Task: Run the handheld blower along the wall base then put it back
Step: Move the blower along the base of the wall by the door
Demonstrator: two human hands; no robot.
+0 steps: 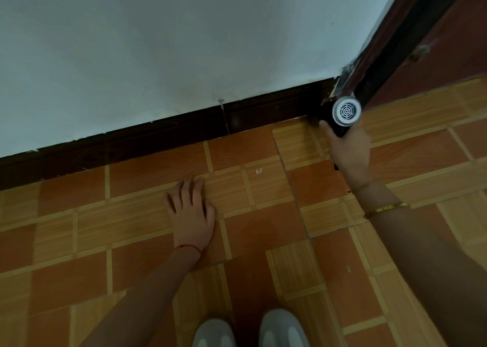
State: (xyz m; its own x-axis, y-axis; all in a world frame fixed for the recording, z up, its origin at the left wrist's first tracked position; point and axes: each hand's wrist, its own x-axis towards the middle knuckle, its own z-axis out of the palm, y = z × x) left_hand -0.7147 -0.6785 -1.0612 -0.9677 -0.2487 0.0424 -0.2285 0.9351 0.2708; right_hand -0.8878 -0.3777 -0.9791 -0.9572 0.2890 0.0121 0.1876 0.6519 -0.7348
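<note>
A black handheld blower [344,113] with a round white grille at its rear is gripped by my right hand [349,149]. It sits at the corner where the dark skirting board [168,136] meets the door frame [369,67], with its front end hidden against the skirting. My left hand [191,212] lies flat on the orange floor tiles, fingers spread, a red thread around its wrist. It holds nothing.
A white wall [184,43] rises above the skirting. A reddish-brown door [442,43] stands at the far right. My two grey shoes [250,331] show at the bottom edge. Orange patterned tiles [158,267] cover the floor.
</note>
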